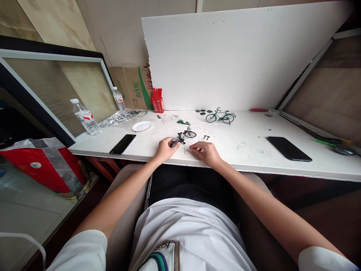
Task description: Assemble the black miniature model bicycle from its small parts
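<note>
My left hand (165, 149) grips the rear end of a small black model bicycle (183, 136) between thumb and fingers near the table's front edge. The bicycle leans, its front wheel pointing away to the right. Beside it, to the right, my right hand (207, 153) has its fingertips pinched together just above the tabletop; whatever they hold, if anything, is too small to make out. A thin small tool or pin (184, 150) lies between the hands. Small dark parts (206, 137) lie beyond my right hand, and a green piece (183, 122) lies behind the bicycle.
A green model bicycle (220, 116) stands at the back of the white table (242, 150). Phones (123, 144) lie left and right (289, 148). A white plate (141, 126), bottles (86, 117), silver sprues (117, 119) and a red box (158, 101) are at the left.
</note>
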